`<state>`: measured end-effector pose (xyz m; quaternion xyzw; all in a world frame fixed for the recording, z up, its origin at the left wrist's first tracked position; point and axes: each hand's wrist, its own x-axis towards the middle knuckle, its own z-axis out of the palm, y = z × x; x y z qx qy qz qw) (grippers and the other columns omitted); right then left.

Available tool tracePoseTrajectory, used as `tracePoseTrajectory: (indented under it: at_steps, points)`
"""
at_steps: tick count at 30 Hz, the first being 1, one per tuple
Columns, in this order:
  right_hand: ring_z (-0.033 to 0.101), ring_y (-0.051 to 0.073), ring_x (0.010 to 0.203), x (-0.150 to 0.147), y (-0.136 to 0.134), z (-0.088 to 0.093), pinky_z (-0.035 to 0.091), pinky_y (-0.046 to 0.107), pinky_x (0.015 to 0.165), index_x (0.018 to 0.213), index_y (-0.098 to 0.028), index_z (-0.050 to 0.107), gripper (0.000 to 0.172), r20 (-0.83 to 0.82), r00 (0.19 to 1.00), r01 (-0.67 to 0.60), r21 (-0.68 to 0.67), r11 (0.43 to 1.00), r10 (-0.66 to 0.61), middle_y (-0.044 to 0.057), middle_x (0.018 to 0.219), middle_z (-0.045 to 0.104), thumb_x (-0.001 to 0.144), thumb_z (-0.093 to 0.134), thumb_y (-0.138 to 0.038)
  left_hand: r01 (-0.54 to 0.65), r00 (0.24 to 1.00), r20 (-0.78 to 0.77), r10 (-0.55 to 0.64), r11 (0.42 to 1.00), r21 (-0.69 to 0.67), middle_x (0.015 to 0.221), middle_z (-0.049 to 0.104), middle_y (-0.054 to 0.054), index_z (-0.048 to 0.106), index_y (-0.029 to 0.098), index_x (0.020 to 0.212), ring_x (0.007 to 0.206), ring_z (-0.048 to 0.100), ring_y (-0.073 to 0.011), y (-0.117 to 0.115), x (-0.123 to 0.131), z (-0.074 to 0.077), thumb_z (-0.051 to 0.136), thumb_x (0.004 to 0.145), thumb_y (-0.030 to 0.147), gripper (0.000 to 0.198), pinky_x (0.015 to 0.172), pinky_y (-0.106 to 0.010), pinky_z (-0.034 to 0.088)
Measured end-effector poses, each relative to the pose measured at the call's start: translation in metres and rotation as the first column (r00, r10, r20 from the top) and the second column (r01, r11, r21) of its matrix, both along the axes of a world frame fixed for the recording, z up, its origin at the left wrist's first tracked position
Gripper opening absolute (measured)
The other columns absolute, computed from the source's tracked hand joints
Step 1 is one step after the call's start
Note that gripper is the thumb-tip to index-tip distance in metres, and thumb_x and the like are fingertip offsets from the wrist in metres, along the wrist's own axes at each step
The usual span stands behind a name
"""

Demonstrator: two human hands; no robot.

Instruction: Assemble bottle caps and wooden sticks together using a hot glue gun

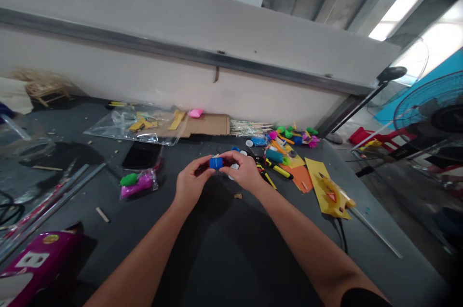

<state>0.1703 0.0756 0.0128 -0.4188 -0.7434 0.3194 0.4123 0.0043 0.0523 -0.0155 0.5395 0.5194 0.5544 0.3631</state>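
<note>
Two bare hands are holding one small blue cylinder between them above the dark table: the left hand is pinching its left end and the right hand its right end, so each grip is closing on the piece. The hands are covering both ends, so how those are finished is remaining unclear. The likeliest trouble is coming from that narrow hold: uneven pressure could be twisting the cylinder, denting it if it is proving soft, or making it shoot free. A slip might be sending it rolling toward the white discs or the tools with yellow-and-black handles that are lying near the right hand. Farther right, what seems to be a yellow glue gun is resting on a yellow sheet, its black cord trailing near the right forearm; an elbow swinging out could be snagging it. Leftward, a packet of green and pink material is lying well apart from the cylinder.
</note>
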Motion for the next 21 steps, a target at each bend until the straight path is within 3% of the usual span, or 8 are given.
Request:
tracePoseTrajectory:
  at_steps: [2,6,11,14,17,21]
  points:
    - [0.061,0.015,0.077,-0.003,-0.002,-0.002,0.048,0.029,0.073,0.097,-0.020,0.061,0.030,0.001,0.999,0.040,0.031,0.999,-0.040,0.002,0.086,0.066,0.069,0.069,-0.020,-0.022,0.999,0.030,0.022,1.000,-0.001,0.096,0.069,-0.004,0.063,0.019,0.105,0.089,0.064,-0.0186,0.001,0.000,0.000,0.068,0.068,0.029,0.039,0.086,-0.036,0.049]
    - [0.060,0.018,0.079,-0.008,-0.007,-0.007,0.048,0.031,0.071,0.096,-0.021,0.059,0.028,0.080,0.987,0.130,0.127,0.983,-0.141,0.003,0.086,0.064,0.069,0.068,-0.022,-0.069,0.997,0.042,0.071,0.997,-0.042,0.090,0.070,-0.005,0.065,0.017,0.094,0.084,0.064,-0.0190,-0.001,0.001,0.000,0.065,0.071,0.032,0.028,0.083,-0.036,0.050]
    - [0.054,0.022,0.095,-0.010,-0.013,-0.015,0.046,0.037,0.082,0.102,-0.020,0.055,0.026,0.181,0.975,0.067,0.312,0.948,-0.129,0.009,0.102,0.059,0.076,0.059,-0.018,-0.024,1.000,0.010,0.024,0.999,-0.030,0.097,0.066,-0.005,0.061,0.018,0.099,0.089,0.063,-0.0199,-0.002,0.005,-0.005,0.070,0.065,0.034,0.038,0.082,-0.037,0.051]
    - [0.052,0.023,0.098,-0.010,-0.014,-0.017,0.045,0.039,0.086,0.103,-0.021,0.054,0.026,0.245,0.964,0.010,0.344,0.939,-0.100,0.010,0.102,0.057,0.077,0.055,-0.015,-0.034,0.995,-0.095,0.034,0.999,0.002,0.098,0.064,-0.006,0.060,0.018,0.100,0.088,0.062,-0.0194,-0.002,0.004,-0.008,0.070,0.066,0.035,0.040,0.079,-0.036,0.052]
    - [0.051,0.023,0.100,-0.008,-0.011,-0.014,0.043,0.040,0.088,0.103,-0.021,0.055,0.027,0.291,0.952,-0.012,0.342,0.940,-0.094,0.009,0.101,0.057,0.076,0.056,-0.014,-0.044,0.964,-0.256,0.074,0.992,0.119,0.097,0.062,-0.005,0.060,0.021,0.100,0.089,0.060,-0.0189,-0.003,0.001,-0.008,0.064,0.072,0.033,0.031,0.080,-0.035,0.051]
    - [0.049,0.023,0.106,-0.002,-0.005,-0.005,0.040,0.039,0.092,0.112,-0.021,0.053,0.043,0.308,0.950,-0.054,0.328,0.943,-0.053,0.009,0.110,0.056,0.070,0.061,-0.013,0.029,0.886,-0.453,0.098,0.964,0.266,0.095,0.063,-0.005,0.061,0.022,0.099,0.086,0.060,-0.0193,-0.004,-0.003,-0.005,0.060,0.075,0.030,0.025,0.079,-0.034,0.049]
